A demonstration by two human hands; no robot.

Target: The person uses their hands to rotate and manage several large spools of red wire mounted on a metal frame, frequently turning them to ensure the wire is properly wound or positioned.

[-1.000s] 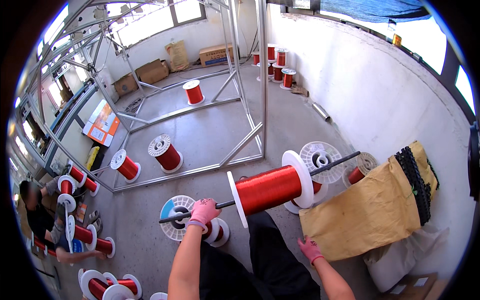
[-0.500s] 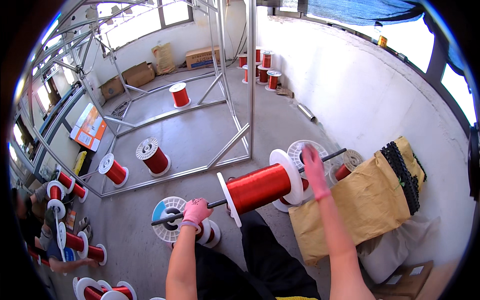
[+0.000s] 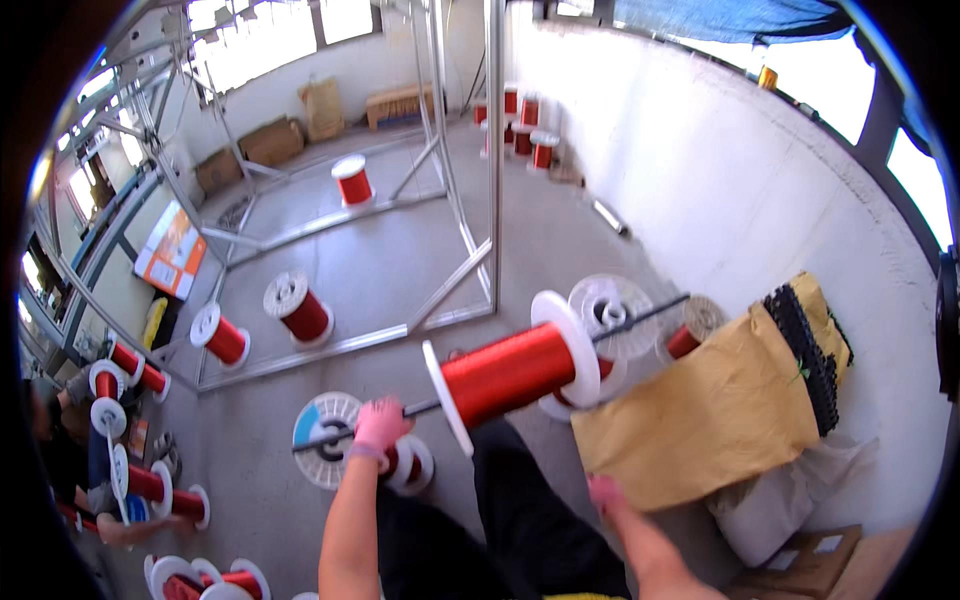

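A large red wire spool (image 3: 508,372) with white end discs rides on a thin dark metal rod (image 3: 645,314) that runs from lower left to upper right. My left hand (image 3: 377,426), in a pink glove, is closed around the rod's left end and holds it up at waist height. My right hand (image 3: 607,494), also gloved in pink, hangs low and blurred below the spool, away from the rod, holding nothing I can see. The rod's right end sticks out free over a white spool (image 3: 610,308) on the floor.
A metal frame (image 3: 492,160) stands ahead with red spools (image 3: 297,310) on the concrete floor inside and around it. More spools line the left edge, where another person (image 3: 60,460) crouches. A tan paper sack (image 3: 720,410) and a black ridged strip (image 3: 805,350) lie against the white wall on the right.
My right hand was down, reached up to the rod's right end half a second ago, and has now dropped back low. The left hand has kept its grip on the rod throughout.
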